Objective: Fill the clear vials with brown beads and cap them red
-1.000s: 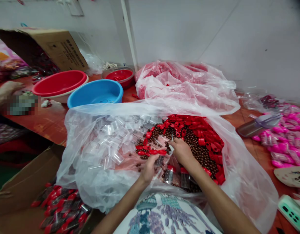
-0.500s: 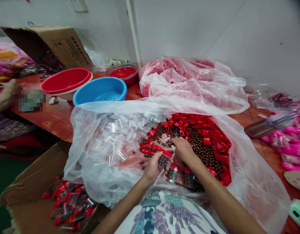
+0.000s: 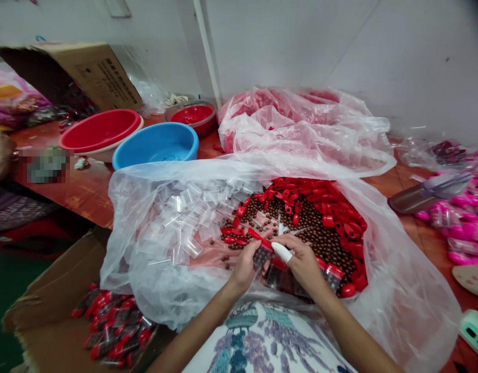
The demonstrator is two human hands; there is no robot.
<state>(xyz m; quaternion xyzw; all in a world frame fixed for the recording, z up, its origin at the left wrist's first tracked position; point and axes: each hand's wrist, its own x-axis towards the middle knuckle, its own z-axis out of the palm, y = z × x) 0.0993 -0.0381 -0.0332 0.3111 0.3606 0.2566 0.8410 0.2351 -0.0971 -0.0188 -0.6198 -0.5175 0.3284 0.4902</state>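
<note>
Between my left hand's fingers (image 3: 247,265) is a small clear plastic container (image 3: 262,256) with dark beads inside and a long red cap (image 3: 258,237) on top. My right hand (image 3: 304,261), a white cover on its thumb, is closed at the right side of that cap; its fingertips are partly hidden. Brown beads (image 3: 319,230) and loose red caps (image 3: 328,199) lie on the plastic sheet (image 3: 394,290) around my hands. Clear empty tubes (image 3: 177,217) are heaped to the left. Several filled containers with red tops, such as one container (image 3: 333,277), rest below my right hand.
An open carton (image 3: 48,331) of red-capped containers stands lower left. Behind are a blue basin (image 3: 157,145), a red basin (image 3: 101,129) and a large plastic bag (image 3: 301,127) of red parts. Pink items (image 3: 464,223) lie right. Another person's hand (image 3: 0,155) shows far left.
My right hand has come back from the beads to the red cap, its white-covered thumb now showing. My left hand still holds the container. The other person's hand has shifted left.
</note>
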